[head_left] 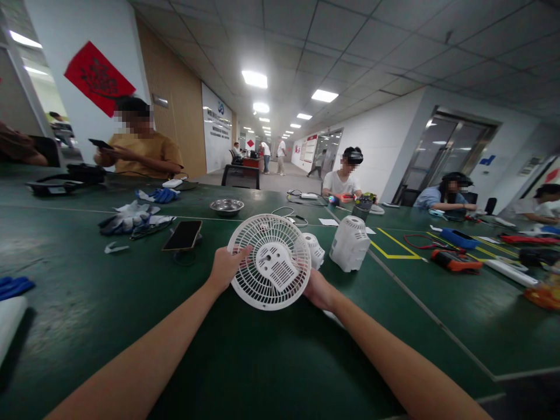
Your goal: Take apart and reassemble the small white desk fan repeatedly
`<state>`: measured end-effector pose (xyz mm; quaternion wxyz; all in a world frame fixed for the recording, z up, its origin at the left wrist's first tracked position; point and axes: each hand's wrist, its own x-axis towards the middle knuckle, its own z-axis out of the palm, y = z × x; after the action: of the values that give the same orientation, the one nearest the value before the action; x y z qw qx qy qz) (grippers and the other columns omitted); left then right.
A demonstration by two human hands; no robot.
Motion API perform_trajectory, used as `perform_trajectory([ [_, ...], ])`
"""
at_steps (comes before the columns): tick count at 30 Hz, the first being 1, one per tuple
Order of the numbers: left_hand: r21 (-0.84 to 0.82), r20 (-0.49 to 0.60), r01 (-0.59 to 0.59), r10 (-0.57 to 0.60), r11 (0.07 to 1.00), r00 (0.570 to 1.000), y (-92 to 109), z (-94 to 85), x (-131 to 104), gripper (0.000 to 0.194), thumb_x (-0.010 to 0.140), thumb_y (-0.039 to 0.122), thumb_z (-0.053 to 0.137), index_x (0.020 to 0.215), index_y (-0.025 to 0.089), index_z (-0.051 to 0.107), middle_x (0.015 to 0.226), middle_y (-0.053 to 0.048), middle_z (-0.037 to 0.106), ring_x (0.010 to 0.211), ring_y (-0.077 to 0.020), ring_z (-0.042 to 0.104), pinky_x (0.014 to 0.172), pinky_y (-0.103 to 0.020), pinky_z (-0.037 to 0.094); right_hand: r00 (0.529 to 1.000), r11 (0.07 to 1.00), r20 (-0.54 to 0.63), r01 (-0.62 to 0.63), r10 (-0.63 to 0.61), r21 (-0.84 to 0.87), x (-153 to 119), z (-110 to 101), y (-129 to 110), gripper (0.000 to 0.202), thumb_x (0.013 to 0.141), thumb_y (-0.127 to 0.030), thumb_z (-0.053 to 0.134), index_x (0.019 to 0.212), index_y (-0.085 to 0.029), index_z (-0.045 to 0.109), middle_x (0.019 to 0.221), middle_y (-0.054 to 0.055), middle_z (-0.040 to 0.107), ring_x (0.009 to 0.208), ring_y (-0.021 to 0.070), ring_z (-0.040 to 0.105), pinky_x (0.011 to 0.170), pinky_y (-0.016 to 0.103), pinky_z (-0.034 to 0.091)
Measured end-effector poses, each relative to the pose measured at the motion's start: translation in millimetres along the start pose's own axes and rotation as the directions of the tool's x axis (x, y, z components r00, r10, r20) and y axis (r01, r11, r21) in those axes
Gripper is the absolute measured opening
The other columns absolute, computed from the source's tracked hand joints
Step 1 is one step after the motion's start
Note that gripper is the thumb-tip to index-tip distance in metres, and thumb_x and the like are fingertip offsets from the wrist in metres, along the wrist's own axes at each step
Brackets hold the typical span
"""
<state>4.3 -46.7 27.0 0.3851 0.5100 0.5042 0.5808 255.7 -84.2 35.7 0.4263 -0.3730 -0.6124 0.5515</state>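
Note:
Between my two hands, tilted up over the green table, is a round white fan grille (277, 267) with a solid hub plate in its middle. My left hand (228, 265) grips its left rim, the thumb lying over the front slats. At the lower right rim, my right hand (320, 290) holds the grille; most of its fingers are hidden behind it. Just beyond the grille's right edge stands a small white plastic housing (313, 251), partly covered. A larger white housing (350, 244) sits upright to its right.
A metal bowl (226, 206), a phone (182, 235) on a stand and work gloves (131, 218) lie on the green table (109, 326) to the left. An orange multimeter (455, 261) and yellow tape (400, 256) are at the right. Several people sit around the table.

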Motion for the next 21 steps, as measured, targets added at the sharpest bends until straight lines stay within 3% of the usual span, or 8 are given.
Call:
perform_trajectory([
  [3, 0.063, -0.071, -0.047, 0.052, 0.997, 0.996, 0.5, 0.0, 0.0, 0.024, 0.075, 0.035, 0.076, 0.081, 0.012, 0.073, 0.070, -0.007, 0.073, 0.065, -0.0236, 0.070, 0.062, -0.034, 0.057, 0.986, 0.970, 0.114, -0.140, 0.119, 0.199, -2.4, 18.6, -0.3, 0.049, 0.088, -0.065, 0.044, 0.114, -0.026, 0.058, 0.098, 0.004, 0.071, 0.089, 0.0223, 0.068, 0.075, 0.039, 0.054],
  [6, 0.083, -0.025, -0.108, 0.110, 0.991, 0.994, -4.9, 0.8, 3.8, 0.034, 0.075, 0.045, 0.073, 0.083, 0.013, 0.073, 0.073, -0.008, 0.074, 0.069, -0.0237, 0.070, 0.065, -0.033, 0.056, 0.997, 0.953, 0.021, -0.083, 0.080, 0.291, -2.4, 21.6, -4.0, 0.047, 0.086, -0.060, 0.051, 0.119, -0.026, 0.053, 0.110, 0.006, 0.069, 0.094, 0.0244, 0.067, 0.075, 0.041, 0.055],
  [8, -0.017, 0.046, -0.101, 0.101, 0.995, 0.994, -12.1, 1.5, 9.0, 0.048, 0.076, 0.058, 0.067, 0.088, 0.012, 0.072, 0.080, -0.010, 0.074, 0.074, -0.0236, 0.070, 0.068, -0.032, 0.055, 0.996, 0.964, -0.093, 0.020, 0.005, 0.265, -1.5, 16.6, -6.0, 0.048, 0.085, -0.056, 0.054, 0.123, -0.028, 0.049, 0.112, 0.005, 0.067, 0.094, 0.0248, 0.067, 0.075, 0.041, 0.055],
  [12, -0.271, 0.148, 0.110, -0.072, 0.956, 0.986, -25.0, -1.8, 20.7, 0.080, 0.077, 0.082, 0.041, 0.100, 0.011, 0.068, 0.092, -0.014, 0.074, 0.079, -0.0233, 0.070, 0.063, -0.030, 0.054, 0.935, 0.982, -0.302, 0.185, -0.185, -0.028, -2.4, -2.1, -8.3, 0.057, 0.081, -0.051, 0.062, 0.130, -0.030, 0.041, 0.097, 0.001, 0.066, 0.081, 0.0224, 0.065, 0.070, 0.037, 0.054],
  [15, -0.327, 0.267, 0.307, -0.224, 0.894, 0.937, -23.3, -8.4, 23.5, 0.086, 0.080, 0.083, 0.026, 0.097, 0.011, 0.069, 0.090, -0.017, 0.074, 0.082, -0.0266, 0.071, 0.066, -0.034, 0.055, 0.893, 0.910, -0.294, 0.235, -0.341, -0.343, -6.7, -13.1, -9.1, 0.065, 0.078, -0.045, 0.069, 0.134, -0.029, 0.039, 0.093, 0.001, 0.064, 0.081, 0.0210, 0.063, 0.073, 0.035, 0.051],
  [19, -0.313, 0.479, 0.529, -0.350, 0.788, 0.805, -15.6, -11.9, 21.2, 0.062, 0.088, 0.064, 0.045, 0.094, 0.008, 0.071, 0.092, -0.020, 0.074, 0.087, -0.0294, 0.072, 0.076, -0.038, 0.057, 0.897, 0.749, -0.153, 0.241, -0.415, -0.618, -10.3, -12.9, -7.2, 0.068, 0.076, -0.045, 0.072, 0.134, -0.028, 0.042, 0.100, 0.004, 0.065, 0.087, 0.0221, 0.062, 0.084, 0.039, 0.048],
  [21, -0.311, 0.479, 0.572, -0.394, 0.759, 0.784, -16.6, -10.0, 21.7, 0.039, 0.087, 0.045, 0.060, 0.094, 0.008, 0.070, 0.091, -0.018, 0.075, 0.083, -0.0261, 0.073, 0.078, -0.037, 0.058, 0.909, 0.681, -0.065, 0.259, -0.411, -0.685, -9.3, -9.9, -6.1, 0.070, 0.073, -0.046, 0.074, 0.133, -0.027, 0.045, 0.108, 0.006, 0.064, 0.096, 0.0251, 0.062, 0.090, 0.042, 0.046],
])
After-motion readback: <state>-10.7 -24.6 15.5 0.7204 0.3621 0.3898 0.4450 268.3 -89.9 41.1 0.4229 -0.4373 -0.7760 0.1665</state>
